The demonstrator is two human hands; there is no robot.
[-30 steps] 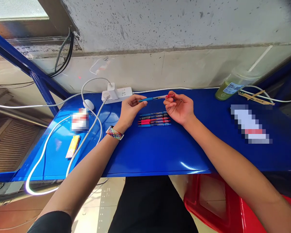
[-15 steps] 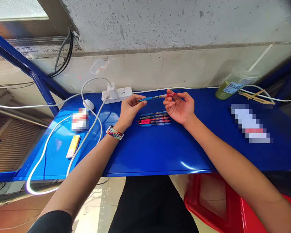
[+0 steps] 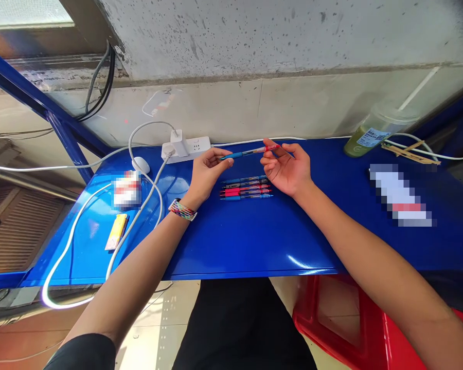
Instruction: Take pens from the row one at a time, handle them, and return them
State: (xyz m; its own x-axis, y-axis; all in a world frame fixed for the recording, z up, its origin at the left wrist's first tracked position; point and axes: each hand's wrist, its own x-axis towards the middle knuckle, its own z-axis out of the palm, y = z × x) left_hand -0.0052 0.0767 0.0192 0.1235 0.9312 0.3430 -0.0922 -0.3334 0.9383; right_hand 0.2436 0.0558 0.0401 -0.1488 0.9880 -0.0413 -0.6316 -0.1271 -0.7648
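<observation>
A pen [image 3: 250,152] with a blue grip, a clear barrel and a red end is held level above the table. My left hand [image 3: 208,172], a woven band on its wrist, pinches the blue end between thumb and fingers. At the other side, my right hand [image 3: 287,167] has its thumb and index finger closed on the red end, palm turned partly up. Below the held pen lies a row of several pens [image 3: 247,193], blue, black and red, side by side on the blue table [image 3: 247,236].
A white power strip [image 3: 196,147] with plugs stands against the wall. White cables, a mouse [image 3: 141,165], a blurred pack [image 3: 126,190] and a yellow box [image 3: 116,232] occupy the left. To the right are a green drink cup [image 3: 370,136], wooden sticks [image 3: 412,151] and a blurred phone-like object [image 3: 401,198].
My right hand has shifted very slightly along the red end of the pen. My left hand and the row of pens stay as they were.
</observation>
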